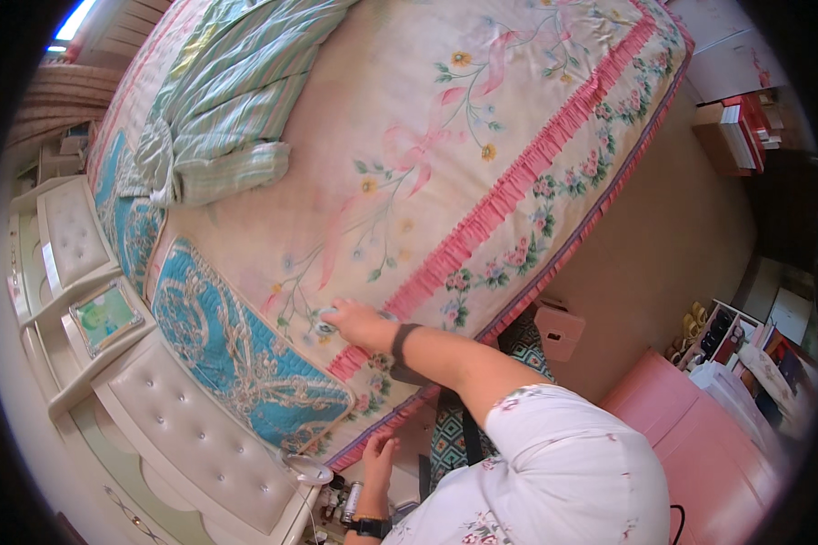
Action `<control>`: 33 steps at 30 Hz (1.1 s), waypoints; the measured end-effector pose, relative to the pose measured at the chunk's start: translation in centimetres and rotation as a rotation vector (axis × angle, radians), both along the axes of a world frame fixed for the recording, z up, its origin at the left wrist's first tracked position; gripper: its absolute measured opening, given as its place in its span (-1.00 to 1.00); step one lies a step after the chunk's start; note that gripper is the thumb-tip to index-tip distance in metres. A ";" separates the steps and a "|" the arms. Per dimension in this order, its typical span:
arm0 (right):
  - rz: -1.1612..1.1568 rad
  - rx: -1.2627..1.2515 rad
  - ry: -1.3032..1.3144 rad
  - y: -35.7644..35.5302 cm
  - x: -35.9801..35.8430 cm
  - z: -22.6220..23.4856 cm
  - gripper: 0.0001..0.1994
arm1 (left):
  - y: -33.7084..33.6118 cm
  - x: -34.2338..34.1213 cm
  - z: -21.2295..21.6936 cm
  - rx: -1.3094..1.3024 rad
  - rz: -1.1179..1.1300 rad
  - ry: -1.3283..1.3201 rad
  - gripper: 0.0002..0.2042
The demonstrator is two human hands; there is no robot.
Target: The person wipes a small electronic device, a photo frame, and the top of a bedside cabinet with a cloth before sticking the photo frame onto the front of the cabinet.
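Observation:
My right hand (358,323) reaches over the floral bedspread (336,245), with a dark band on its wrist. Its fingers are closed around a small pale grey-white object (324,318), mostly hidden by the hand, whose kind I cannot make out. Just left of it lies a blue quilted pillow cover (245,350) with cream scrollwork. Lower down, beside the bed's edge, is my left hand (379,451), wearing a black watch. Its fingers are loosely bent and apart, and nothing shows in them.
Striped green pajamas (236,109) lie spread at the upper left of the bed. A tufted cream headboard (200,427) with a framed picture (106,315) runs along the left. At right stand a pink cabinet (691,436), a pink stool (559,332) and a shoe rack (723,331).

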State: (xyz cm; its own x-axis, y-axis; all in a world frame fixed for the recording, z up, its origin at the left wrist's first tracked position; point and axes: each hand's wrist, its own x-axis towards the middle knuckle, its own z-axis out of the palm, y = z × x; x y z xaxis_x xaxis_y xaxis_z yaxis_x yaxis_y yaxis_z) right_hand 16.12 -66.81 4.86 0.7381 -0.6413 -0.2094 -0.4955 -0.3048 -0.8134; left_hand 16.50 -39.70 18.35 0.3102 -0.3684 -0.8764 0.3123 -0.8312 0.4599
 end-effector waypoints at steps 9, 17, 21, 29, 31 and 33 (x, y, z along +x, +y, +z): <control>-0.812 0.047 0.011 -29.8 -20.9 -3.8 -0.77 | -12.9 -7.5 0.3 0.153 -0.036 0.069 -0.80; -1.577 0.513 0.922 -8.1 -64.2 -2.5 -0.61 | -25.8 -12.6 -0.5 0.057 -0.237 0.112 -0.82; -1.943 0.708 -0.118 -10.9 -56.8 4.7 -0.70 | -28.5 -14.2 0.7 0.093 -0.284 0.117 -0.80; -0.302 0.020 0.118 -13.2 -35.7 -1.2 -0.75 | -28.4 -14.4 -0.4 0.007 -0.632 0.069 -0.77; -0.472 0.031 0.219 -14.3 -39.4 -0.7 -0.75 | -28.5 -14.0 -0.5 0.009 -0.627 0.062 -0.76; -1.236 0.248 0.166 -15.4 -45.7 -2.5 -0.75 | -28.6 -13.9 0.0 -0.002 -0.621 0.056 -0.76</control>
State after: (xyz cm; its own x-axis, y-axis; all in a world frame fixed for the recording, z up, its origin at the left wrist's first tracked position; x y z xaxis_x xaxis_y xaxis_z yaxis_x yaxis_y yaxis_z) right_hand -29.53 -82.18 2.40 -0.3680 -0.8113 -0.4543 -0.4401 0.5824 -0.6835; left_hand 2.62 -68.28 18.30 -0.0086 -0.4672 -0.8841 -0.2055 -0.8645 0.4588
